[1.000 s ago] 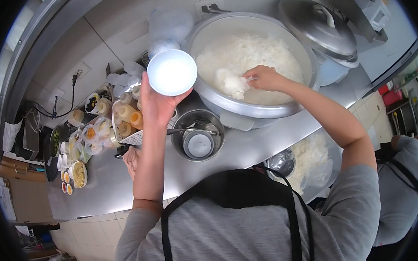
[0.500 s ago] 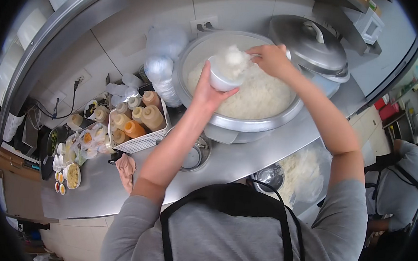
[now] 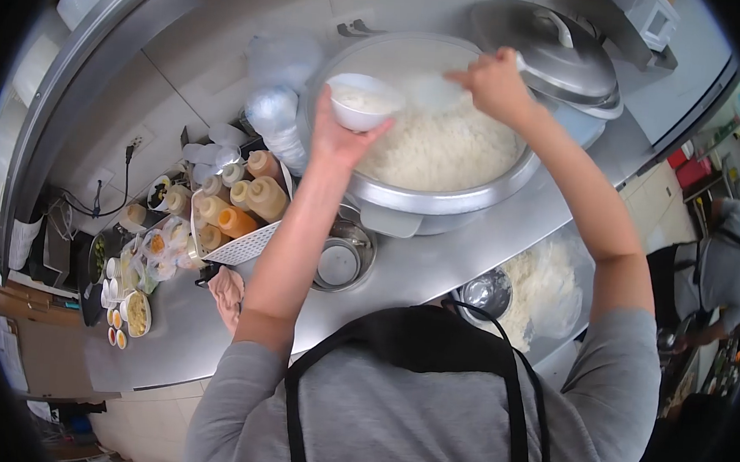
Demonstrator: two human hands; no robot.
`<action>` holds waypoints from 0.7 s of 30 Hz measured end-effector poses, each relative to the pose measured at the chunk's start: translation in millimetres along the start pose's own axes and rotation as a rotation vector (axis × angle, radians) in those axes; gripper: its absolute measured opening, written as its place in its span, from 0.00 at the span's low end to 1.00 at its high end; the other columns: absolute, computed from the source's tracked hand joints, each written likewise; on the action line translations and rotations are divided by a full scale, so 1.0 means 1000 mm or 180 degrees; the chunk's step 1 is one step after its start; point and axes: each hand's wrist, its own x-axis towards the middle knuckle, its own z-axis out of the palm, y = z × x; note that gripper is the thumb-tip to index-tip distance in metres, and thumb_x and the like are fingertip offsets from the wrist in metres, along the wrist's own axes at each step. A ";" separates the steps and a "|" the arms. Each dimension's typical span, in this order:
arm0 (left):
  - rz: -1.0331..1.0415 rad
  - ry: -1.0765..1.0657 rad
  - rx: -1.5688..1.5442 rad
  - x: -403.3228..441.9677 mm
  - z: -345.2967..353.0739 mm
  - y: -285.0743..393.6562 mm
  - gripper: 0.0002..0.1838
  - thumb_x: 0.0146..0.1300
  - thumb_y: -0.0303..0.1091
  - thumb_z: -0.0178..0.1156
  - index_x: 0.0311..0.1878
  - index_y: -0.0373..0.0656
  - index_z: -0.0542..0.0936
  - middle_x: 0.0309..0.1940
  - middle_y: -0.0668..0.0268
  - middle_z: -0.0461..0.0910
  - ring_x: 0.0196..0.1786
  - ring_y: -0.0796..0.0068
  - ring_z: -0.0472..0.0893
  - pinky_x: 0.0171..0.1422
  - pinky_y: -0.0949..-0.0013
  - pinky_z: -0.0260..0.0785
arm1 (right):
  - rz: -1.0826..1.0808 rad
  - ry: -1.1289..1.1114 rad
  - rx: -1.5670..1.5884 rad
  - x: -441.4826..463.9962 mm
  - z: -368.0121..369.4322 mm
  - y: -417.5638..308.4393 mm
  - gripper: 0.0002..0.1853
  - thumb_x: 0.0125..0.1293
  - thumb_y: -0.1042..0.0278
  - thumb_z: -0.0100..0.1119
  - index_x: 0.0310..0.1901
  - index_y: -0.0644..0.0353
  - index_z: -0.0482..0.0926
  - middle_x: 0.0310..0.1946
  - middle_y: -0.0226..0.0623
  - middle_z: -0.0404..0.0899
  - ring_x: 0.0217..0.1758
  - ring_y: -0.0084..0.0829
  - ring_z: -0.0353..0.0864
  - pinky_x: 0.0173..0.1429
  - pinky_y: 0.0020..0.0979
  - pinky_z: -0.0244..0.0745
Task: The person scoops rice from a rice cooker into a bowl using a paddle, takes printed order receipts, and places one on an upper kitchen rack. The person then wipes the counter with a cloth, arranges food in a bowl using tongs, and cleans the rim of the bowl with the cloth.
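Observation:
My left hand (image 3: 342,136) grips a small white bowl (image 3: 362,116) from below, over the left side of a large round rice cooker pot (image 3: 427,202). Some white rice (image 3: 357,97) lies inside the bowl. My right hand (image 3: 496,84) is closed around a rice paddle (image 3: 436,91), its white handle end showing past the fist. Motion blurs the paddle's pale blade, just above the cooked rice (image 3: 447,155) in the pot. Whether the blade touches that rice I cannot tell.
A metal lid (image 3: 538,51) rests behind the pot at right. Left of it stand wrapped plastic cups (image 3: 276,124) and a white basket (image 3: 246,247) of squeeze bottles. Metal bowls (image 3: 340,263) sit near the counter edge. Below is a bag of rice (image 3: 540,284). Another person (image 3: 711,269) works at far right.
The bowl in my left hand has moved left and levelled. My right hand has drawn the paddle away from the bowl; the rice heaped above the bowl earlier is gone from there.

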 end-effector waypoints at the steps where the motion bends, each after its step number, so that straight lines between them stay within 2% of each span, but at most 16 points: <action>1: -0.0039 -0.0004 0.0016 -0.004 -0.003 0.006 0.30 0.63 0.54 0.39 0.63 0.46 0.55 0.63 0.55 0.56 0.65 0.53 0.56 0.64 0.39 0.50 | -0.0129 -0.0544 -0.0193 -0.012 0.009 -0.008 0.17 0.52 0.71 0.54 0.43 0.39 0.79 0.23 0.27 0.76 0.35 0.27 0.73 0.49 0.38 0.55; 2: 0.0000 -0.0167 0.0061 -0.007 -0.005 0.012 0.30 0.63 0.54 0.40 0.63 0.46 0.55 0.63 0.55 0.56 0.65 0.52 0.56 0.64 0.40 0.51 | -0.0097 -0.0558 -0.0197 -0.021 0.016 -0.015 0.17 0.52 0.71 0.54 0.43 0.39 0.79 0.23 0.27 0.76 0.35 0.27 0.73 0.49 0.38 0.55; 4: 0.0024 -0.0322 0.0096 -0.012 -0.007 0.021 0.30 0.63 0.53 0.40 0.63 0.46 0.55 0.63 0.55 0.55 0.65 0.51 0.56 0.64 0.40 0.52 | -0.0460 -0.1038 0.0454 -0.034 0.019 -0.029 0.21 0.51 0.74 0.52 0.45 0.37 0.79 0.23 0.30 0.77 0.35 0.28 0.73 0.49 0.34 0.52; 5: 0.0031 -0.0341 0.0073 -0.014 -0.007 0.024 0.30 0.63 0.53 0.40 0.63 0.45 0.55 0.63 0.54 0.55 0.65 0.50 0.56 0.64 0.40 0.52 | -0.0424 -0.1330 0.0604 -0.035 0.020 -0.030 0.19 0.52 0.73 0.52 0.45 0.38 0.79 0.23 0.33 0.76 0.34 0.28 0.72 0.49 0.33 0.51; 9: 0.0036 -0.0396 0.0018 -0.019 -0.011 0.028 0.31 0.64 0.52 0.41 0.63 0.43 0.54 0.63 0.54 0.54 0.65 0.50 0.55 0.64 0.42 0.54 | -0.0449 -0.1410 0.0966 -0.046 0.026 -0.034 0.18 0.52 0.72 0.53 0.44 0.39 0.80 0.21 0.34 0.75 0.33 0.29 0.71 0.49 0.33 0.49; 12: -0.0006 -0.0490 -0.0031 -0.015 -0.017 0.030 0.31 0.64 0.53 0.41 0.63 0.42 0.54 0.63 0.54 0.54 0.65 0.50 0.55 0.64 0.42 0.54 | -0.0227 -0.1525 0.1362 -0.050 0.026 -0.036 0.18 0.52 0.72 0.56 0.44 0.40 0.79 0.25 0.29 0.78 0.35 0.27 0.72 0.51 0.34 0.50; 14: 0.0004 -0.0501 -0.0008 -0.013 -0.019 0.030 0.31 0.64 0.53 0.41 0.63 0.42 0.54 0.63 0.53 0.54 0.65 0.49 0.56 0.63 0.42 0.55 | 0.0074 -0.1910 0.1679 -0.048 0.019 -0.038 0.18 0.52 0.73 0.56 0.44 0.40 0.80 0.27 0.30 0.79 0.35 0.27 0.71 0.52 0.32 0.49; 15: 0.0024 -0.0513 0.0015 -0.012 -0.020 0.030 0.31 0.63 0.53 0.41 0.63 0.41 0.54 0.63 0.53 0.54 0.65 0.49 0.56 0.63 0.42 0.56 | 0.0075 -0.1907 0.1678 -0.048 0.020 -0.037 0.18 0.52 0.73 0.56 0.44 0.40 0.80 0.27 0.30 0.79 0.35 0.27 0.71 0.52 0.32 0.49; 17: 0.0020 -0.0550 0.0005 -0.010 -0.022 0.032 0.32 0.63 0.53 0.41 0.63 0.41 0.54 0.63 0.52 0.54 0.65 0.48 0.56 0.63 0.42 0.56 | 0.0182 -0.1909 0.2098 -0.051 0.025 -0.034 0.17 0.53 0.71 0.54 0.44 0.41 0.80 0.34 0.36 0.80 0.37 0.28 0.73 0.53 0.31 0.48; 21: 0.0020 -0.0676 0.0004 -0.008 -0.024 0.034 0.32 0.64 0.53 0.40 0.64 0.41 0.53 0.64 0.51 0.53 0.64 0.47 0.56 0.63 0.41 0.56 | 0.0230 -0.1865 0.2381 -0.053 0.035 -0.030 0.17 0.52 0.69 0.56 0.44 0.40 0.80 0.36 0.35 0.81 0.39 0.27 0.73 0.56 0.30 0.46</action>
